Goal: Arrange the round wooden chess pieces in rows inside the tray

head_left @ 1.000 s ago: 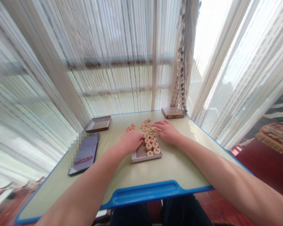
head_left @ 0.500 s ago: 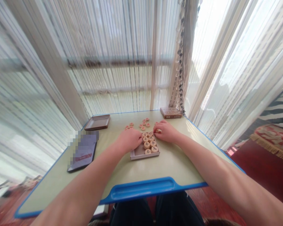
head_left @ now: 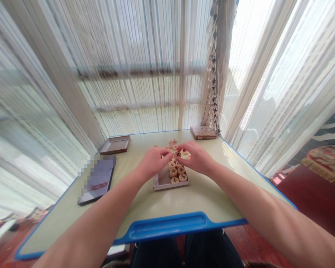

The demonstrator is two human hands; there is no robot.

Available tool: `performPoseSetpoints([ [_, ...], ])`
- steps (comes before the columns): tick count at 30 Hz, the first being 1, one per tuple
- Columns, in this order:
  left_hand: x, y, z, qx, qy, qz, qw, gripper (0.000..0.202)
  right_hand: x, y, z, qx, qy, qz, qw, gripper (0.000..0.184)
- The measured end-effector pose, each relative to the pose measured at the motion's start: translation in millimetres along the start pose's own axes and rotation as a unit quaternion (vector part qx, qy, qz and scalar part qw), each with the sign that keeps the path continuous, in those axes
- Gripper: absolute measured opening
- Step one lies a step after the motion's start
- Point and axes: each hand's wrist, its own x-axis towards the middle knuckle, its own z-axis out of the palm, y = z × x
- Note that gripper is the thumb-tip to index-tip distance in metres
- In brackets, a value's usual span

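Observation:
My right hand (head_left: 195,158) pinches a round Chinese chess piece (head_left: 178,154) with a dark character on its face, tilted up at the far end of a shallow box tray (head_left: 162,180). My left hand (head_left: 154,162) is at the far left of the tray, thumb and index finger stretched toward that piece; I see nothing held in it, and whether it touches the piece is unclear. Inside the tray, wooden chess pieces (head_left: 173,172) with black characters form two columns along the right side. Their far end is partly hidden by my fingers.
Loose pieces with red marks (head_left: 173,142) lie beyond my hands. A box lid (head_left: 115,144) is at the back left and a closed brown box (head_left: 203,133) at the back right. A tablet (head_left: 99,182) lies on the left. The table's blue rim (head_left: 167,225) runs along the front.
My right hand has moved left over the tray's far end, bringing a piece into view between its fingers. My left hand has shifted slightly, its thumb and index finger now extended.

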Motion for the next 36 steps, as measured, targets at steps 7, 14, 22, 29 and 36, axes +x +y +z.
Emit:
performPoseSetpoints([
  [7, 1, 2, 1.3, -0.181, -0.007, -0.102, 0.978, 0.027, -4, -13, 2, 0.005, -0.009, -0.051, 0.999, 0.013],
  [14, 1, 3, -1.6, -0.22, -0.007, -0.12, 0.968, 0.027, -4, -11, 0, -0.008, 0.007, -0.024, 1.0, 0.017],
  [22, 1, 0, -1.5, -0.187, -0.016, -0.063, 0.98, 0.031, -2, -10, -4, -0.013, -0.016, 0.041, 0.999, 0.018],
  [29, 1, -2, -1.9, -0.149, -0.009, -0.026, 0.988, 0.029, 0, -10, -8, 0.024, -0.044, 0.056, 0.997, 0.017],
  [36, -1, -1, -5.3, -0.115, -0.021, -0.023, 0.993, 0.029, 0, -11, -13, 0.0, -0.076, 0.064, 0.995, 0.019],
])
